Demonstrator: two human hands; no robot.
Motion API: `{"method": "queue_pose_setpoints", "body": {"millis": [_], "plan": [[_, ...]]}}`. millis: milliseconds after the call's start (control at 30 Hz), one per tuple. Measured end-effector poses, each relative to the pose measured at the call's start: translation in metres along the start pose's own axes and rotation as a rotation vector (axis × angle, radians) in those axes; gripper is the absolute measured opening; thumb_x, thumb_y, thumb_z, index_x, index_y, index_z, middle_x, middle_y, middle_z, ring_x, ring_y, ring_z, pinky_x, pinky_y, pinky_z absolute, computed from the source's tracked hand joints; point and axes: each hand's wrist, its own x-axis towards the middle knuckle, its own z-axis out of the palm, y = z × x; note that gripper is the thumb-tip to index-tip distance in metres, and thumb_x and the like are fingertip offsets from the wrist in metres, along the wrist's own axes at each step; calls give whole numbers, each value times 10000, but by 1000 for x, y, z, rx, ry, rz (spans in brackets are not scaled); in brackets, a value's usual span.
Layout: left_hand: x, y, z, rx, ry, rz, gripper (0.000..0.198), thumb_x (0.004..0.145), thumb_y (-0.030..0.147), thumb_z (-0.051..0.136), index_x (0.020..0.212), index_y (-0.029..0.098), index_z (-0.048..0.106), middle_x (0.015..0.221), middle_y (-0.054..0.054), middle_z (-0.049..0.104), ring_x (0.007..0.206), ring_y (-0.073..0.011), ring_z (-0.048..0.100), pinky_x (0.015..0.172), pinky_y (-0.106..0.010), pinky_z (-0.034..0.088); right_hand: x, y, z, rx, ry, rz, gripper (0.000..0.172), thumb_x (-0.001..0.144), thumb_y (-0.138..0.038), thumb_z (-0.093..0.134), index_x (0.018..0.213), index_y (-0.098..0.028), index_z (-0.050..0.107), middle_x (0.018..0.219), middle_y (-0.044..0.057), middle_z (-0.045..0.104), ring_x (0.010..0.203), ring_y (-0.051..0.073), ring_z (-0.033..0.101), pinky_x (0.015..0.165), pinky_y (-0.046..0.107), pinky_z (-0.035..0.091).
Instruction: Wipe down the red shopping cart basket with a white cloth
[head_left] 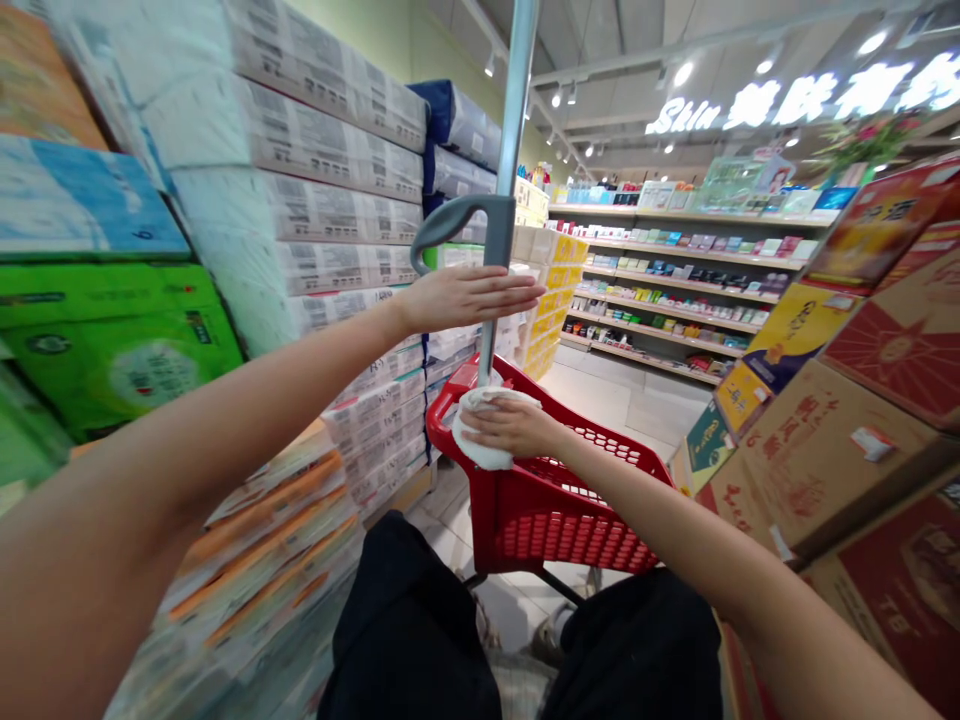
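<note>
A red plastic shopping cart (487,520) with a perforated basket stands between my knees. My right hand (517,425) holds a white cloth (484,455) against the cart's near end, fingers spread over it. From that end rises a silver metal pole (519,90) with a grey plastic handle (457,215), which curves out to the left. Just below the handle, my left hand (476,298) lies across the pole with its fingers straight and together. Its thumb is hidden, and I cannot tell how firmly it touches the pole.
Wrapped paper packs (337,190) are stacked high close on my left, beside green packs (112,340). Cardboard cartons (832,450) rise close on the right. Beyond the cart, a tiled floor (592,390) leads to stocked shelves (690,255).
</note>
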Motion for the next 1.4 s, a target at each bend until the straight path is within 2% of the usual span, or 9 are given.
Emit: {"method": "queue_pose_setpoints", "body": {"millis": [133,233,400,567,667,867,1033,1233,1400], "plan": [[0,0,0,-36,-56,-20,705,926,30,251,1548,212,-26,1630,16,165,1489,-94,99,1235,-313,142,15,48,-40,-36,100,63,496,959,-155,488,1439,-259,421,1510,41,442,1413,165,383,1202,436,278],[-1,-1,2,-52,-18,-25,714,929,56,295,1550,244,-2,1627,30,177,1487,-101,134,1228,-306,168,24,63,-56,-26,160,168,552,944,-139,497,1462,-294,386,1517,15,431,1421,172,369,1223,458,221],[-1,-1,7,24,119,20,678,931,34,262,1551,204,45,1630,34,166,1486,-90,124,1218,-288,197,21,33,-33,31,136,276,593,911,-125,483,1478,-263,377,1530,37,405,1429,193,357,1226,475,200],[-1,1,8,128,111,-1,689,920,34,281,1551,212,69,1633,42,151,1486,-76,102,1210,-268,220,4,-18,12,-8,52,199,489,922,-161,480,1409,-201,483,1481,58,477,1359,197,464,1171,413,330],[-1,1,5,160,83,7,672,920,28,263,1549,181,83,1640,23,107,1488,-93,94,1211,-279,221,0,-31,20,-72,7,143,468,920,-164,484,1389,-152,497,1479,83,478,1342,190,484,1131,357,384],[-1,2,1,123,-29,-5,695,911,-2,221,1549,187,19,1636,16,123,1486,-96,88,1232,-311,170,15,-14,-3,-210,-62,-4,431,923,-172,453,1346,-138,531,1535,69,398,1431,162,347,1185,320,314],[-1,0,6,110,106,27,640,931,12,195,1545,161,97,1634,27,124,1485,-87,65,1227,-290,173,25,17,-23,-103,-57,-24,413,862,-158,538,1269,-92,577,1542,146,367,1457,207,294,1215,381,261],[-1,-1,9,70,132,30,594,962,71,211,1544,156,125,1628,12,164,1484,-93,90,1223,-285,169,32,65,-59,-71,57,90,531,911,-151,482,1438,-134,416,1545,119,366,1449,208,316,1210,428,246],[0,0,7,34,49,6,652,934,38,208,1551,187,63,1628,10,169,1483,-104,110,1227,-311,167,29,47,-46,-53,89,208,585,906,-162,472,1478,-129,354,1552,119,353,1455,214,303,1194,424,267]]}}
